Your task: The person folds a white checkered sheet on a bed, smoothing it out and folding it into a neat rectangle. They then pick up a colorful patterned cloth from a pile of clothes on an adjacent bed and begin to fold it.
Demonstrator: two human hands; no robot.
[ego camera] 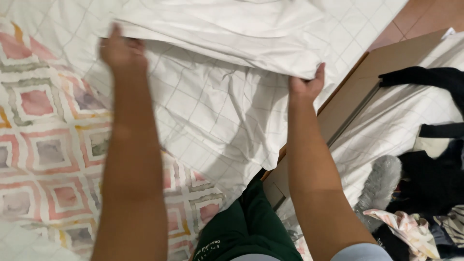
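Green shorts (246, 227) lowest in frame, above patterned bedspread (43, 145). Both hands gripping folded edge of white checked sheet (217, 106) spread over bed: left hand (122, 50) clenched on far left edge, right hand (307, 84) pinching right corner. Dark clothes pile (430, 183) at right.

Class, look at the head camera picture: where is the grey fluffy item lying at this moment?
The grey fluffy item lies at the lower right of the head view, right of the right hand's forearm, on white checked fabric beside a pile of dark clothes.
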